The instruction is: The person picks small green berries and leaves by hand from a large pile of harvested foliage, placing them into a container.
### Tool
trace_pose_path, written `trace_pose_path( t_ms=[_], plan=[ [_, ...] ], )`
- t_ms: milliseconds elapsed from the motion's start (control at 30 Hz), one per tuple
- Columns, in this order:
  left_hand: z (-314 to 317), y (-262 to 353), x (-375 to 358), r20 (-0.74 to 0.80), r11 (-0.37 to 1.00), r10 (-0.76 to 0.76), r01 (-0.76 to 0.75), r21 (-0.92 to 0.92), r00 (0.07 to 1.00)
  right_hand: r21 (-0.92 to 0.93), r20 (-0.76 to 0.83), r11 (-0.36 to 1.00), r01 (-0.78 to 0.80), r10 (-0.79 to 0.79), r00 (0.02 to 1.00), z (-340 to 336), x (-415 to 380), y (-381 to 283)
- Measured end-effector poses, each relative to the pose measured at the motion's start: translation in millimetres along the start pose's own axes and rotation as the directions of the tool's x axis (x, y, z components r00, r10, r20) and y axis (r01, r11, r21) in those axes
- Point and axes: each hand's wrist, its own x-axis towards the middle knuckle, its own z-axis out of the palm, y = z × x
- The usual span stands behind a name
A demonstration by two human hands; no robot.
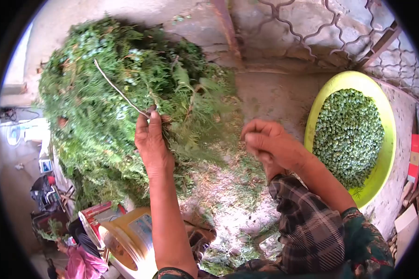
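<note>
My left hand [154,146] is closed, with thumb and fingers pinching an evergreen branch [118,90]. A bare, pale stem sticks out of it toward the upper left. Feathery green sprays on the other side are smeared by motion. My right hand [277,144] hovers apart from the branch, its fingers curled in; whatever they may hold is hidden. Beyond my left hand rises a large heap of evergreen cuttings [88,111]. To the right of my right hand stands a yellow-green basin [390,135] filled with small green cones or berries [349,135].
A yellow bucket [121,242] and a red-and-white container [91,223] stand at lower left. Another person [84,262] in pink holds a green sprig [51,231] there. A metal lattice [307,28] lines the upper right. Loose bits litter the floor [223,190].
</note>
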Motion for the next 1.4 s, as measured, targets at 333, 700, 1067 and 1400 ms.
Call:
trace_pose_path(
  t_ms=[333, 700, 1067, 1400],
  plan=[
    [-39.1, 95.7, -75.3, 0.067, 1.0, 0.016, -0.015, -0.025, 0.998, -0.001, -0.002, 0.99, 0.142, -0.142, 0.99, 55.3, -7.6, -41.6],
    [-74.2, 147.2, -138.8, 0.023, 0.987, -0.08, 0.082, -0.137, 0.997, -0.247, 0.263, 0.965, -0.083, 0.15, 0.953, 137.4, -68.7, -65.4],
    [-103.9, 150.2, -166.2, 0.295, 0.851, -0.091, 0.228, -0.473, 0.951, -0.992, 0.019, 0.083, 0.096, -0.649, 0.761, 31.5, -137.1, -80.5],
    [-110.3, 158.4, -185.1, 0.384, 0.928, -0.109, 0.232, -0.29, 0.917, -0.653, 0.431, 0.477, 0.588, -0.405, 0.806, 237.8, -72.3, -110.6]
  ],
)
